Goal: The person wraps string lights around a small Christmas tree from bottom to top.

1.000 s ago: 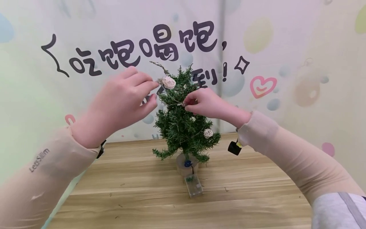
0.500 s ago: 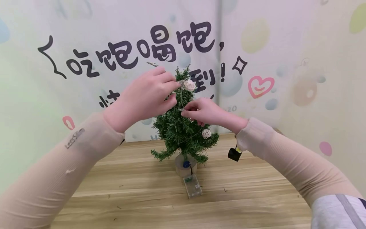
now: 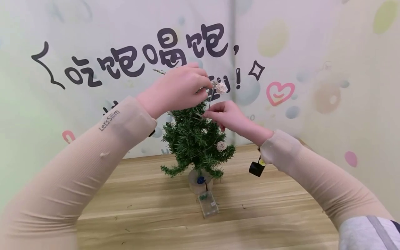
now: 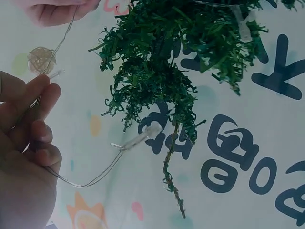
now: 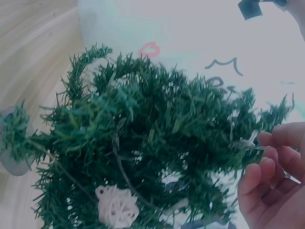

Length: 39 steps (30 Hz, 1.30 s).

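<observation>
A small artificial Christmas tree [image 3: 193,139] stands upright, wound with a thin string-light wire [image 4: 83,185]. My left hand [image 3: 178,88] is over the treetop, pinching the wire right beside a white wicker ball [image 3: 221,87]. From that hand a loop of wire runs out to a clear bulb [image 4: 143,137] in the left wrist view. Lower and to the right, my right hand [image 3: 229,118] pinches the wire between thumb and fingertips, close against the upper branches. A second wicker ball [image 5: 116,206] hangs on the tree's lower right side. My left hand hides the treetop in the head view.
The tree's round pot [image 3: 194,182] stands on a wood-grain table [image 3: 265,194]. A clear battery box [image 3: 208,205] lies in front of it. Small scraps are scattered on the table. A printed wall [image 3: 275,59] rises close behind the tree.
My left hand has swung from the tree's left side rightward across its top, carrying the wicker ball and wire along. The right hand keeps its pinch near the upper branches.
</observation>
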### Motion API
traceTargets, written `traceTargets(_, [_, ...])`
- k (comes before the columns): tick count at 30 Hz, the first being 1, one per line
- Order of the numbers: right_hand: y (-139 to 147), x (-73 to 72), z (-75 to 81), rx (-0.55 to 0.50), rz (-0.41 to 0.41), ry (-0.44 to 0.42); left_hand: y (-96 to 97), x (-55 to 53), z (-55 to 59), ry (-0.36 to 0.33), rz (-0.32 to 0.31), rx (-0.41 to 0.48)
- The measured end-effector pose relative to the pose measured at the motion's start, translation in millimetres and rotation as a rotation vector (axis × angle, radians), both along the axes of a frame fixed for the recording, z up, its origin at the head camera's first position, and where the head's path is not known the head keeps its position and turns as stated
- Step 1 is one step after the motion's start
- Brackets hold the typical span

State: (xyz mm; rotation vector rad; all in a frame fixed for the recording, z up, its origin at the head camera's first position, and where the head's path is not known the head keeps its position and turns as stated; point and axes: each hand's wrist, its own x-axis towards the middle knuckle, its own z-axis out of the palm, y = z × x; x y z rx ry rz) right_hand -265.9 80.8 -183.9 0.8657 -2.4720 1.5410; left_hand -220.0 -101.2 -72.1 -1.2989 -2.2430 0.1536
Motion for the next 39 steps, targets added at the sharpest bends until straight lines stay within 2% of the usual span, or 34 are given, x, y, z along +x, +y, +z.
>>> traceTargets(8, [4,-14.6,-3.7,-0.032,-0.057,-0.059,5.2,-11.4,3.2,-0.065,0.102,-0.054])
traceTargets(14, [7,-28.1,-4.1,-0.009,-0.097,0.005,3.5,-24.4,6.7,-0.066,0.097,-0.029])
traceTargets(19, [5,-36.3,-0.4,0.029,-0.143,0.065,-1.1,-35.2,13.2,-0.035,0.095,-0.003])
traceTargets(25, [-1,-33.4,7.2,0.074,-0.199,0.135,-3.8,-38.9,23.2,-0.02,0.105,0.032])
traceTargets(30, [-4,-31.0,11.4,0.075,-0.208,0.183,-8.1,-42.6,30.0,-0.048,0.117,0.067])
traceTargets(39, [-5,-24.3,15.3,0.098,-0.205,0.218,-23.1,-48.4,32.5,-0.124,0.208,0.195])
